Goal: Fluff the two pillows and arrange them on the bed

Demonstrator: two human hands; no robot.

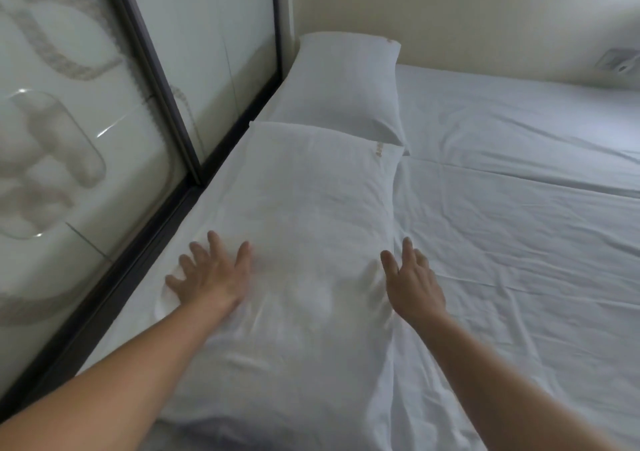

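Bedroom corner, cream wall behind: one bed [519, 242] in a creased white sheet, its left edge just beside two frosted glass panels [86, 121] in dark frames, its right side wide and bare. Two white pillows in line along that left edge: far pillow [343, 90] against the wall, near pillow [304, 215] touching its front end. Two hands, both open and gripping nothing: left hand [211, 275] flat with fingers spread on the near pillow's left side, right hand [412, 282] at its right edge where pillow meets sheet.
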